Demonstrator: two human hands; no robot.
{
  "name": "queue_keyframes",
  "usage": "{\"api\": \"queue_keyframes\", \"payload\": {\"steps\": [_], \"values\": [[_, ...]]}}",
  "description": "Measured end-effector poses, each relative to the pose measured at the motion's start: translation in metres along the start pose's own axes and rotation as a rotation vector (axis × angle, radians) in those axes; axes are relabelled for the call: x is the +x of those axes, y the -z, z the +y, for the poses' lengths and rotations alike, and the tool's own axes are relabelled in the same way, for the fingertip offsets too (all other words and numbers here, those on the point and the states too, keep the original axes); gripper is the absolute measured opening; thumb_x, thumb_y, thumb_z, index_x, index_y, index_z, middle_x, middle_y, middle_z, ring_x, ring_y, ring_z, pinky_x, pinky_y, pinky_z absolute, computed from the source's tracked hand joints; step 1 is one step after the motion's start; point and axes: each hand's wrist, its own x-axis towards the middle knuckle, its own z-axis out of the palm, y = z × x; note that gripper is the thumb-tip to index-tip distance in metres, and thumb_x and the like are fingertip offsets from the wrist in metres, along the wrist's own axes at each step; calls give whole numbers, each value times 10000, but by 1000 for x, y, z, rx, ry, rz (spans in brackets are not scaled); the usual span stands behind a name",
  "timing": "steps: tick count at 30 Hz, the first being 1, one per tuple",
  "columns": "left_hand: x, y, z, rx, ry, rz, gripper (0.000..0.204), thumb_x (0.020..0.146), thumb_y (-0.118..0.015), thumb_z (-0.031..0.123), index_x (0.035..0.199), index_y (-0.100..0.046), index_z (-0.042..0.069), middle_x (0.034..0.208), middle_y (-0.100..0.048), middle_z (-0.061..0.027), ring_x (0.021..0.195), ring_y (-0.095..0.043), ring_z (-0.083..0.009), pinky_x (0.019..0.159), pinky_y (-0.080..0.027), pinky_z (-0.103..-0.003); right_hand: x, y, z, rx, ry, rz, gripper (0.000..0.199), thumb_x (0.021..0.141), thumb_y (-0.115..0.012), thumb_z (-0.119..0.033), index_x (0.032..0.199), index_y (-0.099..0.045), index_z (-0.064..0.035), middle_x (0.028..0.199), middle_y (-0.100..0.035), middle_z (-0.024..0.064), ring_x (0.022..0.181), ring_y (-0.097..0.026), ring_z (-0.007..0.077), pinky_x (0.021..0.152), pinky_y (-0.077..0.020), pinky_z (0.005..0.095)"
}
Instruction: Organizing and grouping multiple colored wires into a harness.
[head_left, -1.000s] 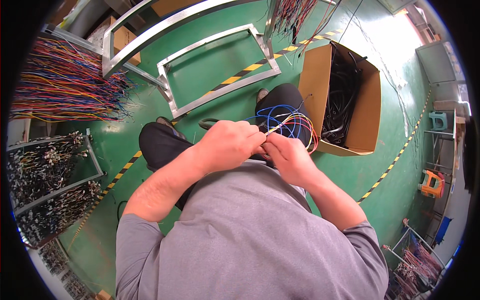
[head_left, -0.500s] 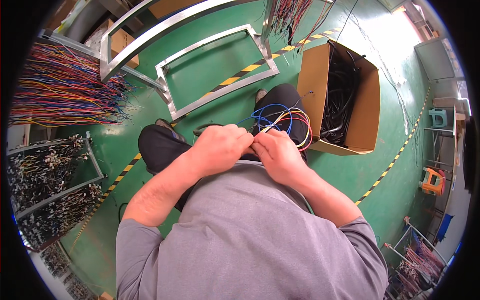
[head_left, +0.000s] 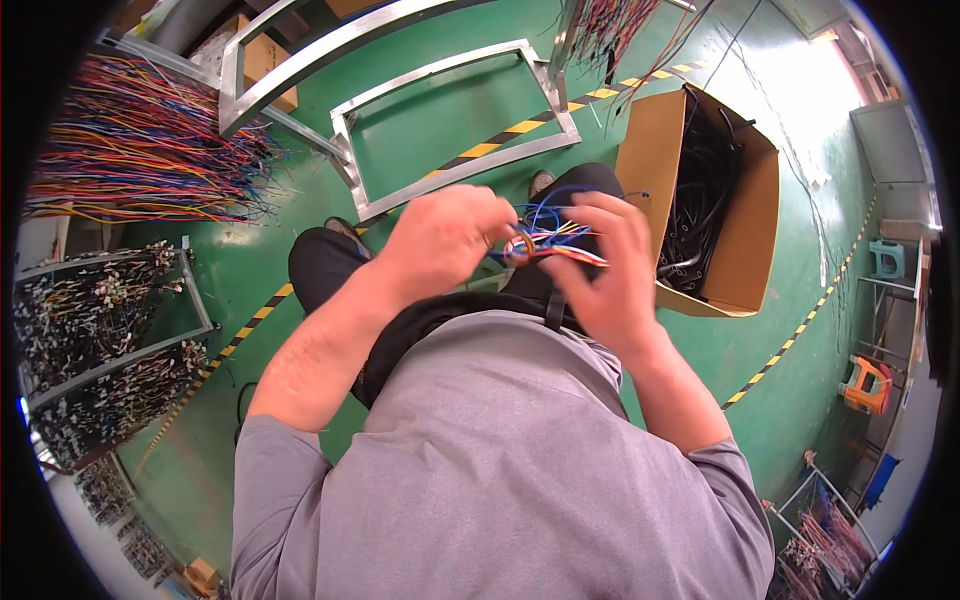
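Blue, red and white thin wires (head_left: 555, 240) are gathered, pinched by the left hand (head_left: 445, 245); loops are left loose, the right hand (head_left: 617, 275) held spread.

And there's the left hand (head_left: 452, 242) just above centre frame, back upward, fingers (head_left: 498, 216) curled in tight! Just right of it, the right hand (head_left: 612, 268) spreads wide, thumb parted from bent fingers. Both forearms (head_left: 330, 350) slant inward from below.

Hands (head_left: 442, 242) drawn apart, right hand (head_left: 620, 278) now spread-fingered; brownish ring (head_left: 531, 243) come into view between them
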Motion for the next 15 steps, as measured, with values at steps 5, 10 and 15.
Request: {"api": "queue_keyframes", "payload": {"steps": [5,10,15], "values": [[7,20,-11,-337,270,159,95,1023,-678,64,1091,-705,3,925,-713,-126,857,-692,-295,804,-554,-364,-32,8,19,203,-23,-235,87,891,-734,27,971,-727,-8,879,-722,84,700,-675,179,653,-545,311],[14,40,-17,-531,282,16,110,1077,-626,80,1118,-701,11,959,-679,-58,897,-629,-169,836,-511,-313,-24,-51,27,256,-242,-204,337,958,-749,-85,1290,-718,-39,1289,-717,157,1212,-684,311,1053,-528,395],[22,68,-17,-418,9,-49,76,1052,-628,46,1079,-696,24,950,-654,-64,881,-614,-199,822,-496,-328,14,-72,18,433,-78,-357,425,916,-783,-108,1334,-706,-89,1493,-614,138,1410,-541,361,1184,-431,459]]}}
